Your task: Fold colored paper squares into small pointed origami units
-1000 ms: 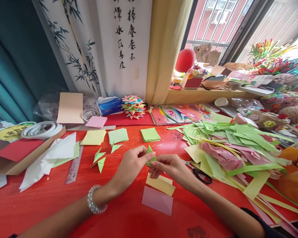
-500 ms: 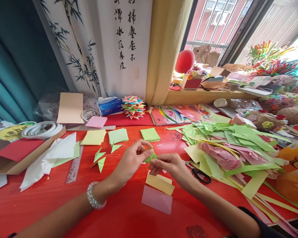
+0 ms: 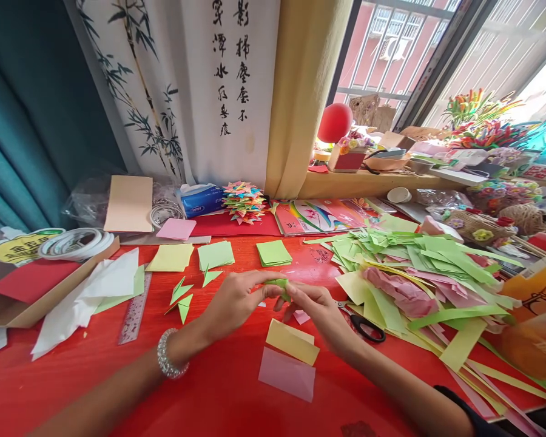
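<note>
Between both hands is a small folded piece of green paper (image 3: 279,283), held above the red table. My left hand (image 3: 239,298) pinches its left side, and my right hand (image 3: 310,301) grips its right edge with thumb and fingers. Much of the paper is hidden by the fingers. Below the hands lie a creased yellow sheet (image 3: 292,342) and a pink sheet (image 3: 287,374). Several folded green pieces (image 3: 183,306) rest left of my left hand. Beyond the hands sits a stack of green squares (image 3: 273,253), with pale green squares (image 3: 216,255) and yellow squares (image 3: 170,258) beside it.
Scissors (image 3: 366,326) lie right of my right hand, against a heap of green, yellow and pink paper strips (image 3: 418,261). A ruler (image 3: 135,309), white tissue (image 3: 91,297) and a cardboard box (image 3: 50,291) are at left. A multicoloured paper cluster (image 3: 243,202) stands at the back.
The green paper has been turned in my fingers and now shows as a narrower strip. My left hand has shifted slightly left, its fingers stretched further over the paper.
</note>
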Demonstrator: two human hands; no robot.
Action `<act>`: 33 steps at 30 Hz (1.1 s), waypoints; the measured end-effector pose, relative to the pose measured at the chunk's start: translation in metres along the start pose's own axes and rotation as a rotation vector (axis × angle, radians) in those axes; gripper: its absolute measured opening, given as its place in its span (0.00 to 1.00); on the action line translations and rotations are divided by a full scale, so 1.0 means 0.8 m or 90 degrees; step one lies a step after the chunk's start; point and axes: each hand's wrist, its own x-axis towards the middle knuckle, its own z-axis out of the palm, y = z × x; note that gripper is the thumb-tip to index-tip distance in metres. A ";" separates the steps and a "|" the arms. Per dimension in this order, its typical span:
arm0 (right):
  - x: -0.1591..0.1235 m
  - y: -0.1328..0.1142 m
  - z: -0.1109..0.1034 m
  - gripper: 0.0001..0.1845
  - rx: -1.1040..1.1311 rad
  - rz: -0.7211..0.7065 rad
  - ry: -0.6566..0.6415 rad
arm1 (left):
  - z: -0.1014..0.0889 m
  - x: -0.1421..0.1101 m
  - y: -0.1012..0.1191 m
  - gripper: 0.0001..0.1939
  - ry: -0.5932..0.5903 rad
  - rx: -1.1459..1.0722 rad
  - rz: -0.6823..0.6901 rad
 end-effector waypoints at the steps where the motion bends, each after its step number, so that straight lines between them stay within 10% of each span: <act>1: 0.001 -0.001 -0.002 0.18 -0.020 -0.011 0.015 | 0.000 0.000 0.001 0.12 0.026 -0.008 -0.018; 33: 0.006 -0.003 -0.007 0.15 -0.086 0.020 -0.016 | 0.010 0.005 -0.003 0.12 0.049 -0.183 -0.149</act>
